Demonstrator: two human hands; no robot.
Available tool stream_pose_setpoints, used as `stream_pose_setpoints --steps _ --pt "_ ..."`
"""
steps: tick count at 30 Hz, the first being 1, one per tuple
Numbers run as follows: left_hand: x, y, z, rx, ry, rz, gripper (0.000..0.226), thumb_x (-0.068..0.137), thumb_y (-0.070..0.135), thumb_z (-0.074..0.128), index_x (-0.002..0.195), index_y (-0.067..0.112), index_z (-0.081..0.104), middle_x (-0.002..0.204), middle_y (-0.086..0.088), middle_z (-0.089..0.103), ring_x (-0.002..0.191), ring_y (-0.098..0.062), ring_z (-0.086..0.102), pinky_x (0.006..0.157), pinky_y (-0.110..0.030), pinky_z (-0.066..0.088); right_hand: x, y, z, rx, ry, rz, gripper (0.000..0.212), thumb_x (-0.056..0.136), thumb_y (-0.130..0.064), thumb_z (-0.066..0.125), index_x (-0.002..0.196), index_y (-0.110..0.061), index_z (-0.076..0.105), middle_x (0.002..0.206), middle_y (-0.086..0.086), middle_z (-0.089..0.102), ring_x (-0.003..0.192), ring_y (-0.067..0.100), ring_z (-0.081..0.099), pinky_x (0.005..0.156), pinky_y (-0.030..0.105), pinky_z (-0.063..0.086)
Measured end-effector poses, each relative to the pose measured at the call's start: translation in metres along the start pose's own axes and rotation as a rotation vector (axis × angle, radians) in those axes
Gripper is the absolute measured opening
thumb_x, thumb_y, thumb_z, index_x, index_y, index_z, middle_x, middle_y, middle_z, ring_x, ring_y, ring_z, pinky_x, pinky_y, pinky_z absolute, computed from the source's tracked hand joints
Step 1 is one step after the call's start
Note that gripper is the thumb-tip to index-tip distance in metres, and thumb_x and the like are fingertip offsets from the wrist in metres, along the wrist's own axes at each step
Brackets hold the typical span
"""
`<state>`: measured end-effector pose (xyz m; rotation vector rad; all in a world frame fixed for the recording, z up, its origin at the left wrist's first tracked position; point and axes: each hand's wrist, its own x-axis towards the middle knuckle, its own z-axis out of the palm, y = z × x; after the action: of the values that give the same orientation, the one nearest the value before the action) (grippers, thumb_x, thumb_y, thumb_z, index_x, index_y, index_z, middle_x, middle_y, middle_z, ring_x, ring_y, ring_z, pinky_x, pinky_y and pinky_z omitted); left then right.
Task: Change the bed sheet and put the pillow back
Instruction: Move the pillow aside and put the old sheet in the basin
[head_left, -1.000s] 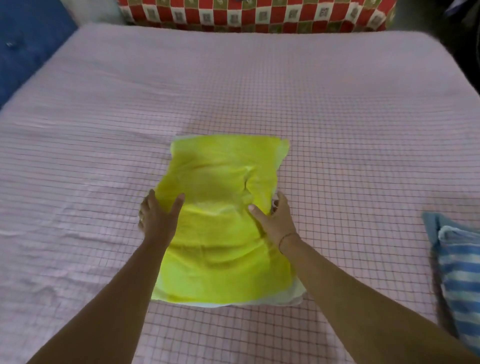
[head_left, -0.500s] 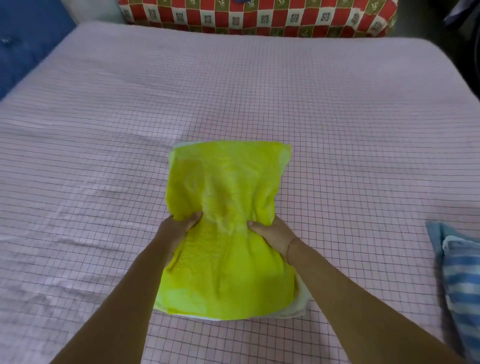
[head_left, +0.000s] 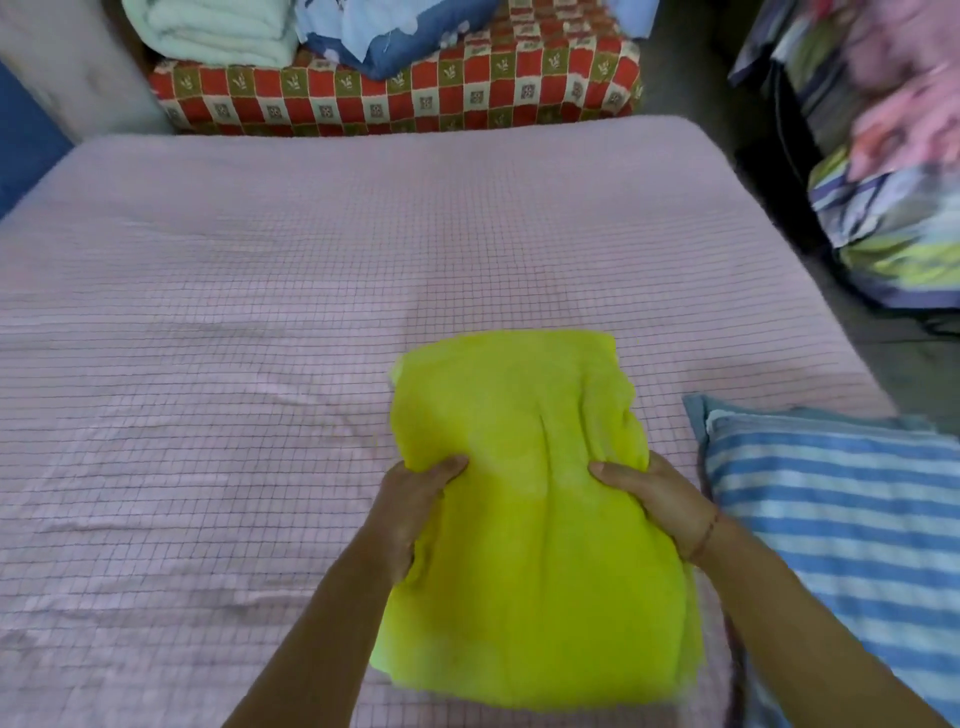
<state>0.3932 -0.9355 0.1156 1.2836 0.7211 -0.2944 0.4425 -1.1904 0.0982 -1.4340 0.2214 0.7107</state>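
Head view, left to right: pink checked sheet (head_left: 208, 364) is spread over the mattress, mostly flat, with light wrinkles on its left half. Left hand (head_left: 415, 509) is clamped on the left edge of the yellow pillow (head_left: 524, 519), thumb on top, fingers hidden under or behind the edge. Pillow's long axis runs away from the person, toward the far end of the bed; both hands sit at about mid-length, so the far half extends beyond the hands and the near half lies between the forearms. Right hand (head_left: 654, 499) pinches the right edge the same way, thumb on top. Neither hand is nearer; the grip is symmetric. Striped blue pillow (head_left: 841, 530) lies just beside the right forearm at the bed's right edge. Judgement: sheet looks done, pillow placement is in hand. Next move likely needs a push or carry along that long axis toward the far end.
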Motion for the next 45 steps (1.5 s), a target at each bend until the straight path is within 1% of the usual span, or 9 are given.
stream_pose_setpoints --steps 4,11,18,21,26,33,37,40,45 --pt "-0.032 0.001 0.092 0.037 -0.132 0.087 0.022 0.086 0.011 0.069 0.107 0.010 0.069 0.090 -0.007 0.076 0.078 -0.023 0.073 0.066 -0.033 0.059 -0.064 -0.009 -0.083 0.053 0.149 -0.048 0.110 0.022 -0.051 0.095 0.120 -0.014 0.063 0.112 0.011 0.071 0.102 0.032 0.068 0.091 0.051 0.053" --pt "-0.072 -0.027 0.247 0.050 -0.271 0.121 0.019 0.083 0.007 0.073 0.081 0.024 0.066 0.073 0.010 0.073 0.082 -0.021 0.070 0.087 -0.043 0.054 -0.172 -0.029 -0.216 0.070 0.262 -0.111 0.107 0.020 -0.049 0.095 0.116 -0.014 0.064 0.108 0.011 0.073 0.094 0.030 0.071 0.070 0.038 0.060" --pt "-0.081 -0.103 0.345 0.042 -0.308 0.051 0.022 0.081 0.016 0.076 0.091 0.030 0.063 0.095 0.002 0.073 0.096 -0.028 0.068 0.091 -0.047 0.052 -0.208 0.011 -0.326 0.046 0.358 -0.052 0.086 0.051 -0.046 0.089 0.126 -0.016 0.059 0.110 0.006 0.072 0.097 0.027 0.070 0.075 0.038 0.059" --pt "-0.075 -0.142 0.359 0.130 -0.347 -0.040 0.056 0.071 0.037 0.082 0.122 0.029 0.060 0.117 -0.005 0.069 0.102 -0.025 0.068 0.093 -0.049 0.053 -0.205 0.048 -0.351 0.020 0.412 -0.016 0.095 0.045 -0.054 0.089 0.125 -0.013 0.059 0.100 0.003 0.075 0.086 0.021 0.073 0.062 0.029 0.059" --pt "-0.073 -0.156 0.362 0.164 -0.286 0.011 0.060 0.078 0.044 0.075 0.131 0.022 0.056 0.117 -0.002 0.070 0.103 -0.022 0.068 0.090 -0.044 0.054 -0.198 0.069 -0.371 -0.012 0.429 0.001 0.055 0.081 -0.033 0.069 0.132 -0.016 0.055 0.108 0.001 0.072 0.091 0.018 0.071 0.069 0.029 0.057" --pt "-0.104 -0.176 0.312 0.446 -0.444 -0.052 0.072 0.073 0.080 0.050 0.129 0.036 0.045 0.122 0.011 0.059 0.102 -0.004 0.060 0.086 -0.026 0.048 -0.237 0.098 -0.376 -0.053 0.270 0.047 0.121 0.028 -0.073 0.084 0.132 -0.027 0.045 0.118 -0.009 0.065 0.101 0.010 0.068 0.079 0.027 0.056" --pt "-0.115 -0.184 0.298 0.556 -0.595 -0.004 0.097 0.049 0.084 0.067 0.130 0.043 0.036 0.121 0.027 0.053 0.102 0.010 0.057 0.076 -0.012 0.050 -0.265 0.121 -0.369 -0.044 0.118 0.074 0.116 0.034 -0.062 0.090 0.134 -0.036 0.037 0.127 -0.013 0.060 0.111 0.008 0.063 0.082 0.025 0.054" --pt "-0.117 -0.186 0.298 0.656 -0.631 0.012 0.106 0.037 0.080 0.077 0.130 0.042 0.045 0.122 0.023 0.058 0.105 0.006 0.058 0.081 -0.016 0.050 -0.276 0.130 -0.358 -0.068 0.174 0.049 0.106 0.030 -0.062 0.091 0.123 -0.032 0.049 0.115 -0.015 0.067 0.104 0.007 0.067 0.077 0.021 0.055" --pt "-0.137 -0.207 0.299 0.602 -0.631 -0.130 0.074 0.066 0.061 0.073 0.129 0.025 0.059 0.119 0.010 0.067 0.105 -0.010 0.067 0.091 -0.030 0.051 -0.303 0.148 -0.347 -0.077 0.276 0.049 0.106 0.023 -0.072 0.085 0.115 -0.026 0.061 0.106 -0.007 0.073 0.097 0.015 0.071 0.072 0.022 0.056"
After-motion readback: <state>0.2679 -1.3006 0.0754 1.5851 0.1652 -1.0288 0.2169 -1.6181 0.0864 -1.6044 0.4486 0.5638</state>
